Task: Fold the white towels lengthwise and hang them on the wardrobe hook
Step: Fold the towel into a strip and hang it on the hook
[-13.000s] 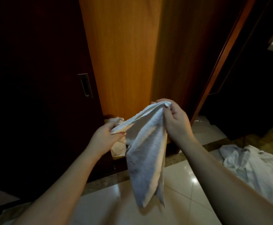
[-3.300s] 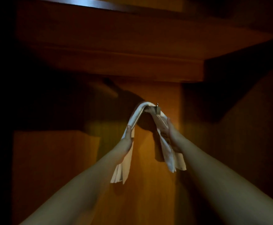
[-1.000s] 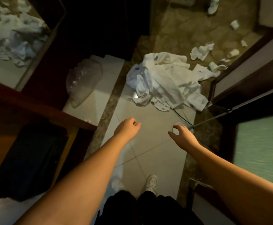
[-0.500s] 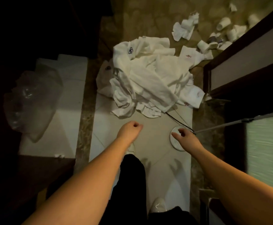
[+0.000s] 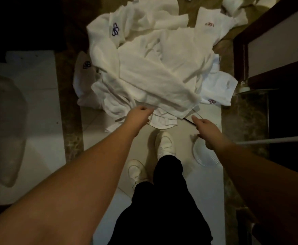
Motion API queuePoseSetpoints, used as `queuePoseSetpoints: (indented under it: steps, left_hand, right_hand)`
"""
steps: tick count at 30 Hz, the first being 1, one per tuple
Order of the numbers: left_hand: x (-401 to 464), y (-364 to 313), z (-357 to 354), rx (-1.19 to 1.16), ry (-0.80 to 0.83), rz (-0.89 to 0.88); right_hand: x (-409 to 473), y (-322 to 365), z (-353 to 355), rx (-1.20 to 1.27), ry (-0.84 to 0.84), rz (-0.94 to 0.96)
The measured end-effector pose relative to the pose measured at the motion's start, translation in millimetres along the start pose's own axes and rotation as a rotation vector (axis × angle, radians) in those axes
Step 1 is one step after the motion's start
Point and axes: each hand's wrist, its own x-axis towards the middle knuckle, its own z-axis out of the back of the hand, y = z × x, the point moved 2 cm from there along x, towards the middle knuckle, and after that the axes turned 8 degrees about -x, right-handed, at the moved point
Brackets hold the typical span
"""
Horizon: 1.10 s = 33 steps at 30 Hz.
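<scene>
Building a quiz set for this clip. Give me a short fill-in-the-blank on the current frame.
1. The towel pile lies on the ____.
2. The left hand holds ____.
3. The right hand reaches toward the pile with its fingers ____.
4. Both shoes are ____ in colour.

Missing words: floor; nothing; outstretched; white

A pile of white towels point(image 5: 155, 68) was seen on the floor point(image 5: 206, 191). The left hand point(image 5: 139, 114) and right hand point(image 5: 206, 129) were held out, empty, near its edge.
</scene>
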Motion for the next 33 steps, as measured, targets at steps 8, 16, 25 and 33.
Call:
queuePoseSetpoints:
  steps: [8,16,25,33]
  left_hand:
    - [90.3,-9.8,-25.0,-0.334,0.022,0.225]
    - [126.1,-15.6,-49.7,-0.66,-0.045,0.201]
    - [88.1,-36.9,-35.8,-0.742,-0.048,0.165]
    - [5.3,-92.3,-13.9,-0.866,0.029,0.082]
  right_hand:
    - [93.9,19.3,-27.1,0.33,0.099,-0.051]
    - [144.9,38.8,-32.2,0.598,0.114,-0.071]
    - [104.3,44.5,-10.5,0.193,-0.104,0.183]
    - [-2.5,106.4,-3.1,-0.248,0.013,0.503]
